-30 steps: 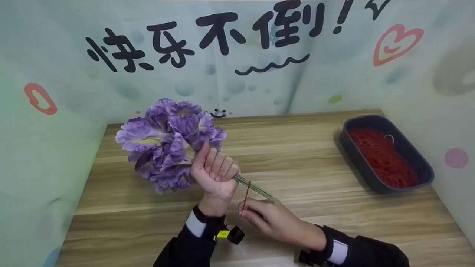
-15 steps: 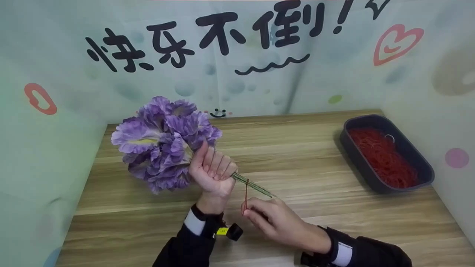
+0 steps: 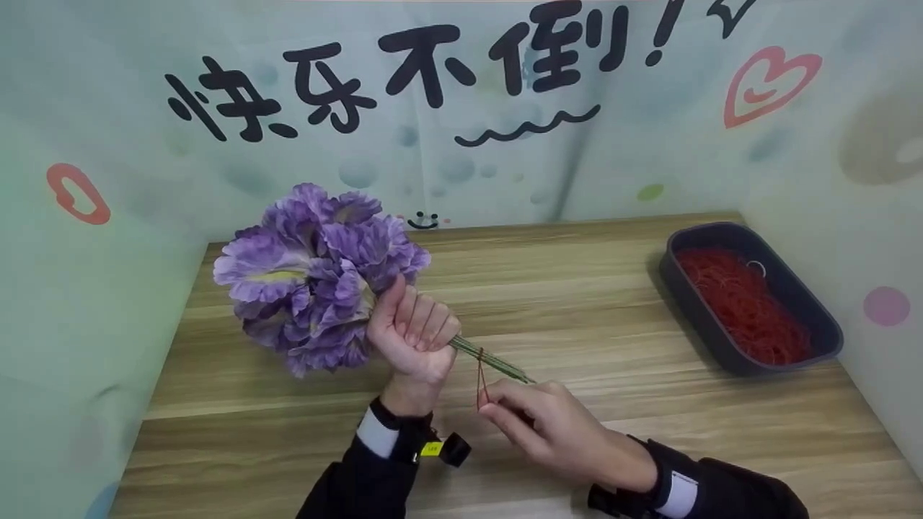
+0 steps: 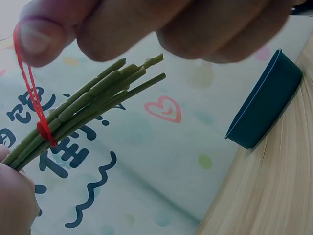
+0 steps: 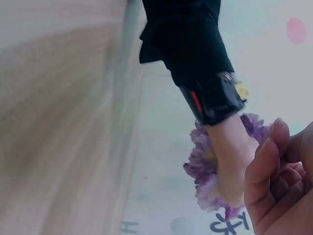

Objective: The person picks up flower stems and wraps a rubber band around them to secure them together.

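Note:
My left hand [image 3: 414, 328] grips a bunch of purple artificial flowers [image 3: 310, 274] by the stems, just below the blooms. Green stems [image 4: 93, 100] stick out past the little-finger side, their cut ends bare. A red rubber band [image 4: 46, 132] is wound around the stems a short way from that hand. My right hand [image 3: 562, 425] pinches the band's free loop between thumb and forefinger, stretching it toward me. In the right wrist view the curled fingers [image 5: 264, 171] of that hand show, with the left forearm and the purple petals behind; the band is hidden there.
A dark rectangular bin [image 3: 692, 328] holding a heap of red rubber bands stands at the right of the wooden table [image 3: 577, 281]. Printed cloth walls [image 3: 433, 166] enclose the table at the back and both sides.
The flowers and left hand have shifted slightly left. My right hand has drawn back from the stem ends and moved a little right, and the band's loop now hangs from the stems toward it.

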Available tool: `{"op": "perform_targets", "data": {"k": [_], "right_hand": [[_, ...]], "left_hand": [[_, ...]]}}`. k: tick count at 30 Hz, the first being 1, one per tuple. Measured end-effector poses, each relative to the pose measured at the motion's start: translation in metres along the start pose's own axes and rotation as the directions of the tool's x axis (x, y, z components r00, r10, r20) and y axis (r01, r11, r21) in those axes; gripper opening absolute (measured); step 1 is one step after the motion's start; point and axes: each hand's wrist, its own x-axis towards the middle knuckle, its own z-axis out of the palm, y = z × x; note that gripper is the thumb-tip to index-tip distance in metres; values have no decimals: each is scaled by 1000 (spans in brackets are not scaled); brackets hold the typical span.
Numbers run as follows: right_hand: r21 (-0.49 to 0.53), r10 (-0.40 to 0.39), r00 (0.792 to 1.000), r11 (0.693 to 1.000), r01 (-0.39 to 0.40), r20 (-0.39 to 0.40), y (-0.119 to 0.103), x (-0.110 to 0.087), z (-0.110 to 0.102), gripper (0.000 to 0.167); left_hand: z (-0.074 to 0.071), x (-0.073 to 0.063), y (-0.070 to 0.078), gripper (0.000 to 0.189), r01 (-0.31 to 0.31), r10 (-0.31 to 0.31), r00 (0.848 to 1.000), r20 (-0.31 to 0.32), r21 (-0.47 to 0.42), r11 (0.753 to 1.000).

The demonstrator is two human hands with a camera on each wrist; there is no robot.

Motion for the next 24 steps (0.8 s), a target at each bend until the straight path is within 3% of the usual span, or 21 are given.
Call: {"op": "perform_targets", "data": {"k": [6,24], "right_hand": [[-17,-40,999,999,40,-16,-2,0,-7,17],[-70,-146,986,988,140,-80,-7,9,-30,18]], "left_hand": [[0,-1,-1,52,0,1,1000,-15,41,999],[0,0,-2,52,11,-11,1000,3,45,999]]}}
